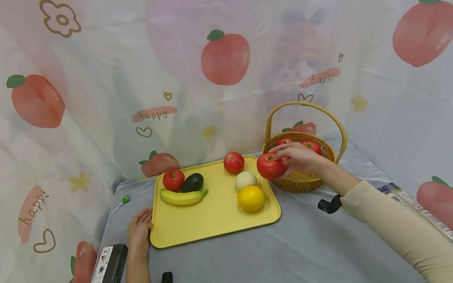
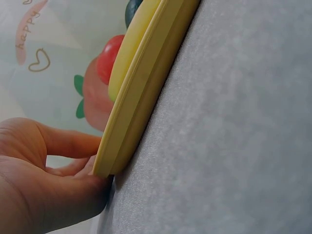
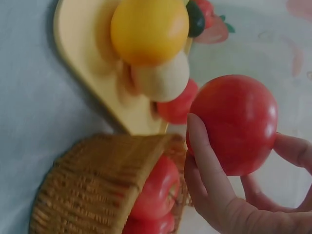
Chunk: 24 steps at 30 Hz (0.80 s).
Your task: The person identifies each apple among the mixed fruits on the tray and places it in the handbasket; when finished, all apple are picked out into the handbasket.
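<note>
My right hand (image 1: pixel 301 157) grips a red apple (image 1: pixel 268 167) in its fingers, held up at the left rim of a wicker basket (image 1: pixel 296 184). More red apples (image 3: pixel 157 190) lie inside the basket. At the left end of a yellow tray (image 1: pixel 205 222), my left hand (image 1: pixel 138 232) pinches the rim between thumb and fingers, as the left wrist view shows. On the tray's left side a red apple (image 1: pixel 173 180), a dark green avocado (image 1: pixel 192 182) and a banana (image 1: pixel 183 197) touch or nearly touch. Its right side bears another red apple (image 1: pixel 234 163), a pale round fruit (image 1: pixel 245 181) and a yellow fruit (image 1: pixel 251 198).
A green lollipop (image 1: pixel 125 199) lies left of the tray on the grey cloth (image 1: pixel 237 266). A black and white box (image 1: pixel 104 278) stands at the front left, beside my left forearm. The basket's tall handle (image 1: pixel 302 103) arches above it. A printed curtain (image 1: pixel 188 73) hangs behind.
</note>
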Each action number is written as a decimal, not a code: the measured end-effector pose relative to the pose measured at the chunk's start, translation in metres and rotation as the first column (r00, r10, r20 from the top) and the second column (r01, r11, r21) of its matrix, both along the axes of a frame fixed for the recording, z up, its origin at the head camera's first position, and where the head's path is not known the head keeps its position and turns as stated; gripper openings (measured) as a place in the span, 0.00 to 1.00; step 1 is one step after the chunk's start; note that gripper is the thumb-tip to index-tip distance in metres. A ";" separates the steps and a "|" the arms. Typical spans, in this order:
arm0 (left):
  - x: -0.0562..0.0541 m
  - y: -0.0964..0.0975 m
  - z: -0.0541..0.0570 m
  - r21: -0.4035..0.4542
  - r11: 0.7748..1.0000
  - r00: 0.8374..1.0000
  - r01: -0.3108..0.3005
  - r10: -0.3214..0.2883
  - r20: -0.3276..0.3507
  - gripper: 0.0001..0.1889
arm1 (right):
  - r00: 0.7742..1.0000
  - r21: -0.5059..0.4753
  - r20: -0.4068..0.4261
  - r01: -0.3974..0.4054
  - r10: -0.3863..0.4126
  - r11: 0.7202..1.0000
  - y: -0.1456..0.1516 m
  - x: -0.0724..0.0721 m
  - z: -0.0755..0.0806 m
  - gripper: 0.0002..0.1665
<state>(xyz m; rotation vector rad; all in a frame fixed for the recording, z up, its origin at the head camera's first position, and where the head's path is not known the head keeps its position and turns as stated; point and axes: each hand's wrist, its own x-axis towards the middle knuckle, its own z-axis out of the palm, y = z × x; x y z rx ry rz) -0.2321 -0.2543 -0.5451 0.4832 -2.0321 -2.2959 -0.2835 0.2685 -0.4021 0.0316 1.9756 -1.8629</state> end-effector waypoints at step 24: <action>-0.001 -0.001 -0.002 0.004 1.000 1.000 -0.010 0.010 -0.022 0.38 | 0.999 0.206 0.038 0.028 -0.037 0.978 0.051 -0.015 -0.007 0.37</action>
